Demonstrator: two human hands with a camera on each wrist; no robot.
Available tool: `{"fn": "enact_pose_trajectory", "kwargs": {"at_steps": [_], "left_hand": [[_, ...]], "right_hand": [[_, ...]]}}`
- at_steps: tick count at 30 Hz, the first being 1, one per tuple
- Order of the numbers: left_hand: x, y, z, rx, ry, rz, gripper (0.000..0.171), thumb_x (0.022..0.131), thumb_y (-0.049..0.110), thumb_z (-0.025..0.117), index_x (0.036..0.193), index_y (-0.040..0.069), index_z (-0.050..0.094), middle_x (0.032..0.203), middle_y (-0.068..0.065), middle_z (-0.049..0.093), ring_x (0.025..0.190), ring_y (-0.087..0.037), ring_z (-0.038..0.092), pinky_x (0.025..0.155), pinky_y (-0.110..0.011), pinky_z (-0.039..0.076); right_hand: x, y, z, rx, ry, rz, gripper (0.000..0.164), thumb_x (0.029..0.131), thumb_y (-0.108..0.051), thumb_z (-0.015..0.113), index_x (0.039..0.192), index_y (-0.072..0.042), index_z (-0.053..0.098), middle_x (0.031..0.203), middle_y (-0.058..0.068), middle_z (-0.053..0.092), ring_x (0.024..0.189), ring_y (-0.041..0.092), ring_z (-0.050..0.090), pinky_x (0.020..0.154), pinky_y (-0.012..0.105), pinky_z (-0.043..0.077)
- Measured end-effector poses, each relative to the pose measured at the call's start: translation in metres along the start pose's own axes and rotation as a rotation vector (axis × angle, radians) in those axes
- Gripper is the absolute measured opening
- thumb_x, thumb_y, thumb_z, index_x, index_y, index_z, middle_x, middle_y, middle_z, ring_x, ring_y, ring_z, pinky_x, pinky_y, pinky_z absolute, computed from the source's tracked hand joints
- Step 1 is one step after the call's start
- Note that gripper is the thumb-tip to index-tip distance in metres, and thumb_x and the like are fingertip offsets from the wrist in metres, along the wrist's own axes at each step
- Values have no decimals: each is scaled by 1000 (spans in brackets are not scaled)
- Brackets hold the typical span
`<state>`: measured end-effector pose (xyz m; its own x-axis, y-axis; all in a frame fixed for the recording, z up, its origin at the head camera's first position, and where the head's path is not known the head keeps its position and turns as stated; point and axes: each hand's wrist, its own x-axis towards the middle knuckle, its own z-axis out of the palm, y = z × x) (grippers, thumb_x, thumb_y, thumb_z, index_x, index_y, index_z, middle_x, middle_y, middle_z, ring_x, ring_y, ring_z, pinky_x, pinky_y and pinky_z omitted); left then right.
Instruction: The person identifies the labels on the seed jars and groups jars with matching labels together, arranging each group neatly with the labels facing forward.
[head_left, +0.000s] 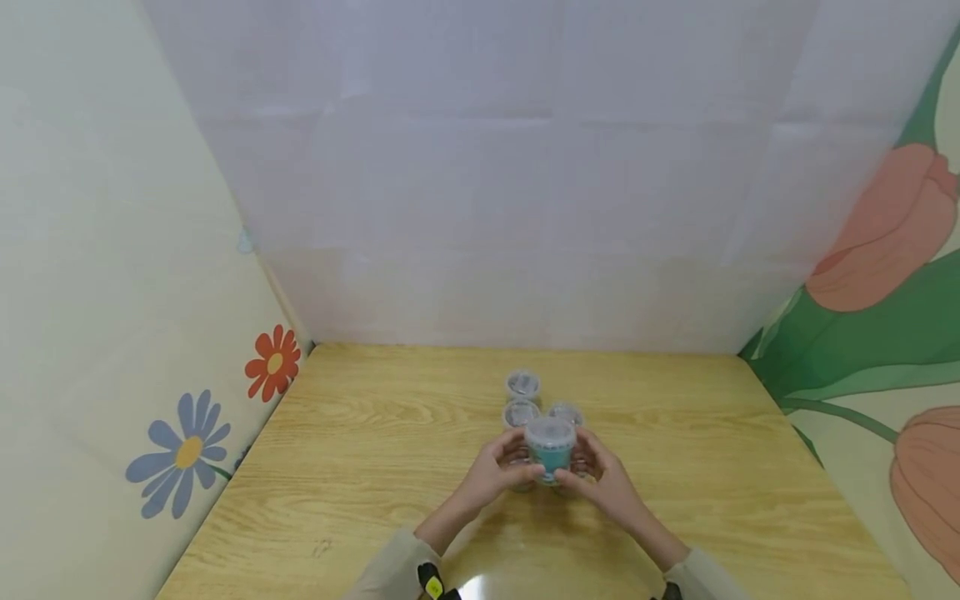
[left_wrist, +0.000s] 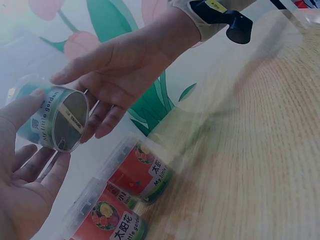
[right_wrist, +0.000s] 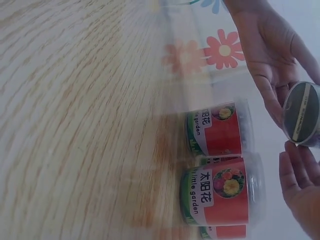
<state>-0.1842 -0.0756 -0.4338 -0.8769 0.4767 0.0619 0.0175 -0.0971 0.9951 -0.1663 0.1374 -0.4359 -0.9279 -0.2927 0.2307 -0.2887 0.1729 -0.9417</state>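
Observation:
My left hand (head_left: pixel 491 477) and right hand (head_left: pixel 609 487) hold a lidded plastic tub (head_left: pixel 551 450) between them, thumbs on the near side and fingers round the sides. The tub has a teal label reading "My little garden". It is raised off the table, and its dark base (left_wrist: pixel 71 121) with a pale strip shows in both wrist views. Below and beyond the hands, red-labelled lidded tubs (right_wrist: pixel 220 190) stand upright on the table, close together. Two tub lids (head_left: pixel 522 384) line up on the left in the head view, with another lid (head_left: pixel 566 413) to the right. My hands partly hide nearer tubs.
The wood-grain table (head_left: pixel 375 433) spreads out on both sides of the tubs. A pale sheet (head_left: pixel 525 208) hangs along its back edge. Flower-printed cloths stand at the left (head_left: pixel 90 333) and right (head_left: pixel 862 433).

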Motion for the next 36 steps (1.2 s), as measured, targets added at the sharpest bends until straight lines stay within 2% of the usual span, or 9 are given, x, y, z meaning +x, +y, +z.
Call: {"fn": "enact_pose_trajectory", "kwargs": {"at_steps": [5,9,12,15,20,24,30,36], "left_hand": [[1,-7,-2,6,-8,7,56,85,15,67,136,9,44,127,-13,54,115,-28,52,92,-27,48],[2,-13,-6,-39,-35,-14,49,91,17,60,137,10,43,129,-13,52,116,-23,53,93,-37,49],[2,-13,-7,-55,-54,-7,46,94,19,56,137,9,43,130,-15,51,116,-19,53,92,-38,50],[2,-14,-7,-41,-65,-8,46,94,23,55,136,7,43,132,-15,51,115,-17,54,91,-33,50],[3,-17,-8,-50,-66,-35,51,94,26,56,136,2,42,132,-18,49,107,-16,58,89,-34,51],[4,-19,-8,-50,-57,-52,52,94,26,56,137,1,41,134,-19,48,106,-17,58,91,-37,51],[5,-20,-8,-50,-50,-53,50,94,25,56,135,2,43,132,-18,49,108,-18,58,91,-38,50],[6,-20,-7,-50,-39,-41,47,93,26,56,134,5,45,130,-16,52,108,-18,59,93,-47,48]], "right_hand": [[0,0,0,18,10,27,60,85,-6,66,137,-2,36,111,18,60,93,10,59,80,24,52],[-1,1,-3,75,10,38,62,84,-2,65,138,1,33,114,24,58,96,8,59,83,22,51],[-2,1,-4,127,2,40,62,85,0,63,138,3,32,118,26,56,98,7,60,84,21,51],[-3,0,-4,175,-11,36,59,87,0,61,137,5,30,117,17,60,98,7,60,84,21,51],[-3,2,-6,239,-42,-9,54,89,1,56,135,9,27,110,-9,62,99,6,60,81,21,52],[-2,5,-7,274,-63,-31,52,90,3,55,133,11,26,109,-14,62,99,6,60,80,21,52],[-1,10,-8,254,-46,-22,52,90,2,55,133,11,28,111,-10,61,99,5,59,81,21,52],[0,13,-7,157,31,6,52,88,1,58,134,6,34,112,6,57,100,4,55,84,19,49]]}}
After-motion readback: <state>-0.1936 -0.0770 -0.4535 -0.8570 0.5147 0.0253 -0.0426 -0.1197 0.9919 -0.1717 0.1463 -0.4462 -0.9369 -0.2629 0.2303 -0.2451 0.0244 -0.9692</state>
